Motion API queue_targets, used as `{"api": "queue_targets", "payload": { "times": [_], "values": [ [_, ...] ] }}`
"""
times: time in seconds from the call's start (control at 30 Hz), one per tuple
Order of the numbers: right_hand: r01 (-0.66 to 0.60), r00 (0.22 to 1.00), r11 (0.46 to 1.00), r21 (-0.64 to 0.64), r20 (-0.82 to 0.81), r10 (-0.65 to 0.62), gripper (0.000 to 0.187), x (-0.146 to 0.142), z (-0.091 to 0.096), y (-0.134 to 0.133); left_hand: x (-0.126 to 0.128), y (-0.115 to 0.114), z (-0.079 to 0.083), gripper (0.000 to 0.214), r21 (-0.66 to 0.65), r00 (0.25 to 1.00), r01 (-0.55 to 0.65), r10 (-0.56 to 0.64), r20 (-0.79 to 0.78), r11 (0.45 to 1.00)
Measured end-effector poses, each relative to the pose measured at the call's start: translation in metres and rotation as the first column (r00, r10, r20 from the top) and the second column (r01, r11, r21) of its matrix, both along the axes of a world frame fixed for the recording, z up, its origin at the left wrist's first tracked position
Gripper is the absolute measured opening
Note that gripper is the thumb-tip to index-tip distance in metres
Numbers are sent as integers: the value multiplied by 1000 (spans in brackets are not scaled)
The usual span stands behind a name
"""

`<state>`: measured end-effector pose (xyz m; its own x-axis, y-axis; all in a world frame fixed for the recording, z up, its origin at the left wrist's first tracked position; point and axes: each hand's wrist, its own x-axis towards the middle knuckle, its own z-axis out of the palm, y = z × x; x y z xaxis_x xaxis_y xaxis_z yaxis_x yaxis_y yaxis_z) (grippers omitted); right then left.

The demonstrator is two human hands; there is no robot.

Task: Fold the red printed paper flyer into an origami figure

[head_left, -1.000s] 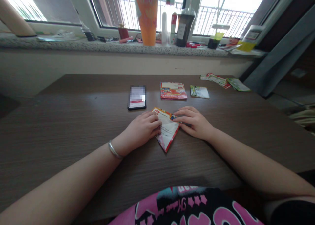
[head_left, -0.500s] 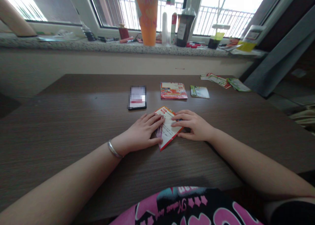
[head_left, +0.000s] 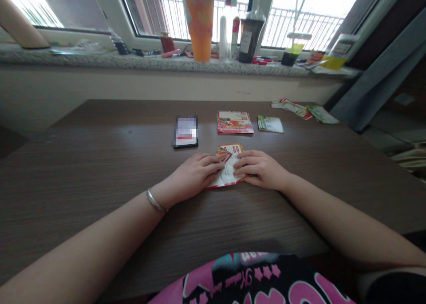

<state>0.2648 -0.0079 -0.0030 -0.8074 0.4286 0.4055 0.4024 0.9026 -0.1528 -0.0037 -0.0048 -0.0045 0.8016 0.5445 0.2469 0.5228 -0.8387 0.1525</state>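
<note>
Between my hands, on the table, lies a red-and-white printed leaflet (head_left: 229, 176), partly folded, with a corner flap turned over near its top left. My left hand (head_left: 196, 173), with a silver bangle at the wrist, grips the leaflet's left side, its fingertips on the turned flap. The left thumb is mostly hidden by the fingers. On the right side, my right hand (head_left: 261, 168) holds the leaflet with its fingers over the paper and the thumb by the lower right edge.
Behind the leaflet lie a phone (head_left: 185, 132), a stack of red leaflets (head_left: 234, 123) and a green-and-white leaflet (head_left: 270, 124). More leaflets (head_left: 296, 108) rest at the table's far right. Cups and bottles line the windowsill (head_left: 149, 63).
The leaflet has turned so its lower edge runs nearly level instead of pointing toward me. Its upper left flap now shows a printed picture. My left fingers have drawn closer together.
</note>
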Motion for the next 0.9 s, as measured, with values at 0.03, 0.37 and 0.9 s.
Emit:
{"api": "queue_targets", "payload": {
  "times": [0.03,0.37,0.9],
  "values": [
    [-7,1000,1000,3,3,7,20,-1,1,0,0,0,0,36,7,1000,-1,1,-12,1000],
    [17,999,988,-155,-47,-25,16,-2,-1,-3,-2,-6,-3,44,5,995,-4,5,-100,1000],
    [96,988,904,-416,-71,-138,23,9,6,-2,0,-9,3,39,14,990,110,-108,-86,994]
  ]
}}
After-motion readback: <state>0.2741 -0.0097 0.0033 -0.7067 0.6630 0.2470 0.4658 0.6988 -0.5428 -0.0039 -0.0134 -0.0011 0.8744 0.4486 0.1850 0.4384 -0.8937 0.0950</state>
